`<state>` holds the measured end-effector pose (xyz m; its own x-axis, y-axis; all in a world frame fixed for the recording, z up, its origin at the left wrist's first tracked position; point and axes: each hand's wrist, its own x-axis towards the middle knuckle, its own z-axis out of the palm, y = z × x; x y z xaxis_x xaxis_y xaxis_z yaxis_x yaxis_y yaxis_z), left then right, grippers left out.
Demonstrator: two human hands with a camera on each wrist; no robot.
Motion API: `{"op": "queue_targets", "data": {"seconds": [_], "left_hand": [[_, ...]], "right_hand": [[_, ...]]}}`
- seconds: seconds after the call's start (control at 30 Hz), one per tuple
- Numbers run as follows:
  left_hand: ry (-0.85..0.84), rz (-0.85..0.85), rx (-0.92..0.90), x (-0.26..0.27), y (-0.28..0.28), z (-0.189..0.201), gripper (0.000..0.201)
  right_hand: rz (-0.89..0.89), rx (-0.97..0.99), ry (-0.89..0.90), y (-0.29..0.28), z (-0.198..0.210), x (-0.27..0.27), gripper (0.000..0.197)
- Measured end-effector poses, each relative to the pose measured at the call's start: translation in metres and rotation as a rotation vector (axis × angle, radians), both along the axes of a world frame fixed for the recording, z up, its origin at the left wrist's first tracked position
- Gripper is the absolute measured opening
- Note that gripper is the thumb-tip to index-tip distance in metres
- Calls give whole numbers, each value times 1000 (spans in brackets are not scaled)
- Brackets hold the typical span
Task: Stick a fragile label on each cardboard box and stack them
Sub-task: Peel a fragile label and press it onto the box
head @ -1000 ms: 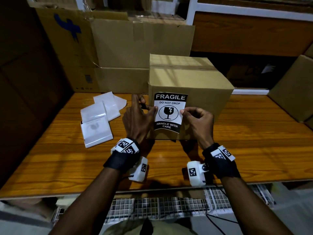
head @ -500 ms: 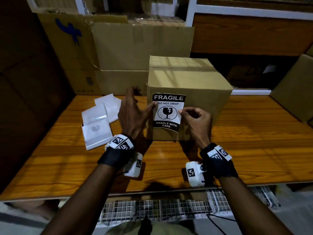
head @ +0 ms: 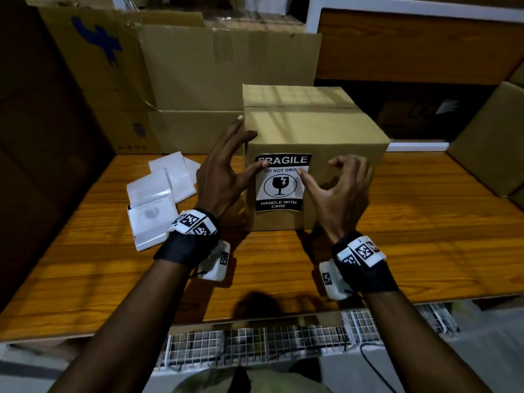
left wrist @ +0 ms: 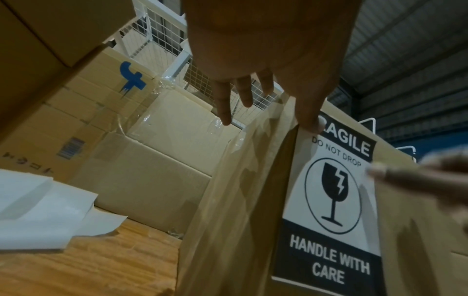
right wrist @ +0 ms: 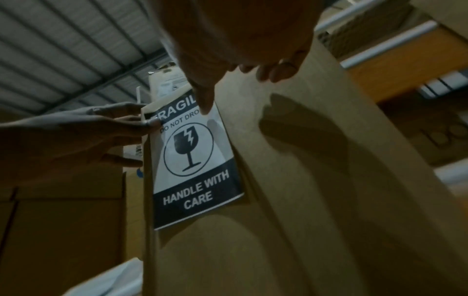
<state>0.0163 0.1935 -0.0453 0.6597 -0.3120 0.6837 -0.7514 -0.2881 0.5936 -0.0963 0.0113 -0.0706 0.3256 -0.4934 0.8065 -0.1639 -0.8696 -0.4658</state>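
A closed cardboard box [head: 312,129] stands on the wooden table [head: 425,222]. A black-and-white fragile label [head: 279,185] lies flat on its front face. My left hand [head: 224,168] has straight fingers along the box's left side, and its thumb presses the label's top left corner. My right hand [head: 337,188] sits in front of the box with loosely curled fingers, its thumb touching the label's upper right edge. In the left wrist view the label [left wrist: 329,200] shows under my left thumb. In the right wrist view the label [right wrist: 195,160] lies below my right thumb.
White backing sheets [head: 153,205] lie on the table left of the box. Large open cardboard boxes [head: 212,80] stand behind it, and another box [head: 487,143] stands at the right edge. A wire rack [head: 255,347] runs below the table's front edge.
Both hands pinched the label by its side edges in front of the box. Now the label lies flat on the face, the pinches are released, and both thumbs touch its upper part.
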Motion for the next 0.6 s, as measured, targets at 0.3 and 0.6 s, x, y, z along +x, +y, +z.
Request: {"op": "queue_targets", "data": {"seconds": [0.3,0.6], "left_hand": [[-28,19,-7,3,-3,9,40],[-138,35,175,3,-14,-1,87]], "right_hand": [[122,-246,177,-22,22,27,55],[49,-454,259,-46,14,24,74]]}}
